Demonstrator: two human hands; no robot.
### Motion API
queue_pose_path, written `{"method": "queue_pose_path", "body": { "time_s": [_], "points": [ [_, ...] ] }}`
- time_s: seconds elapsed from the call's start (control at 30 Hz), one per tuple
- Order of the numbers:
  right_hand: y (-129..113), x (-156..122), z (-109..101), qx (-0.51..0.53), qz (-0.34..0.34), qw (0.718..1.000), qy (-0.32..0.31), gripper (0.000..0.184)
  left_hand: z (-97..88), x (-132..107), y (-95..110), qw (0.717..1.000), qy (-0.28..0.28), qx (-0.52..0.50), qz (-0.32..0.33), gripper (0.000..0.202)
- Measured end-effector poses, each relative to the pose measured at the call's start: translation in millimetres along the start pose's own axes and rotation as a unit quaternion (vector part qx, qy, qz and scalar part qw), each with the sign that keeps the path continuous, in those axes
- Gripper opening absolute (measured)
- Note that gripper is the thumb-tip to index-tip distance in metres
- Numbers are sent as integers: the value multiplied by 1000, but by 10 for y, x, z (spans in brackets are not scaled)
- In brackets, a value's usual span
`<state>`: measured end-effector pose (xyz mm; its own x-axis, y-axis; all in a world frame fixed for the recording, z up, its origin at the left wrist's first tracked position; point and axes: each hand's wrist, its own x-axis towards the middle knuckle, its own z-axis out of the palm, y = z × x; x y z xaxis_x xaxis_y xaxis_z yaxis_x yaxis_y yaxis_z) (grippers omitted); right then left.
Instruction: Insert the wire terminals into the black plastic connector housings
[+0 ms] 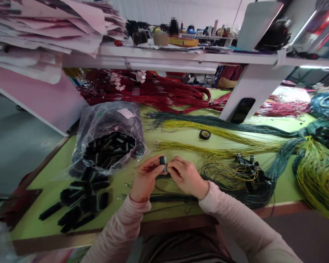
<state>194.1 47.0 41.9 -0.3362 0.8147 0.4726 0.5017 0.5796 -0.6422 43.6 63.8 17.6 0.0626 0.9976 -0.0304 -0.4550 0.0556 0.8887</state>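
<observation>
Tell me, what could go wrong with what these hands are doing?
The small black connector held between the left hand and right hand could slip and vanish among the loose dark wires. Those wires might also tangle if they are pulled or snagged. The black connectors lying loose near the table's edge could get knocked onto the floor.

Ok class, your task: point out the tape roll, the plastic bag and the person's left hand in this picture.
Tape roll (201,134): head view, on its black outer band.
Plastic bag (109,120): head view, on its upper film.
Left hand (145,179): head view, on the back of the hand.
</observation>
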Motion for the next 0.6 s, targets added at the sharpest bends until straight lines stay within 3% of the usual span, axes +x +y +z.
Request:
{"method": "queue_pose_path", "body": {
  "time_s": [0.07, 0.17, 0.23, 0.3, 0.37, 0.6],
  "points": [
    [45, -28, -38, 28, 11, 1000, 3, 14, -39, 36, 18, 999, 26, -22, -9, 32],
    [212, -7, -152, 10, 65, 997, -43, 24, -128, 117, 66, 997, 73, -35, -10, 30],
    [376, 68, -203, -110, 107, 983, -96, 30, -175, 156, 91, 996, 81, -22, -13, 30],
    [539, 178, -181, -243, 129, 952, -134, 25, -196, 173, 99, 997, 74, -8, -20, 30],
    [663, 302, -77, -304, 123, 932, -156, 16, -198, 173, 93, 997, 76, -2, -26, 29],
    [795, 548, 316, -321, 9, 924, -209, 18, -208, 199, 62, 997, 79, -10, -26, 26]
  ]
}}
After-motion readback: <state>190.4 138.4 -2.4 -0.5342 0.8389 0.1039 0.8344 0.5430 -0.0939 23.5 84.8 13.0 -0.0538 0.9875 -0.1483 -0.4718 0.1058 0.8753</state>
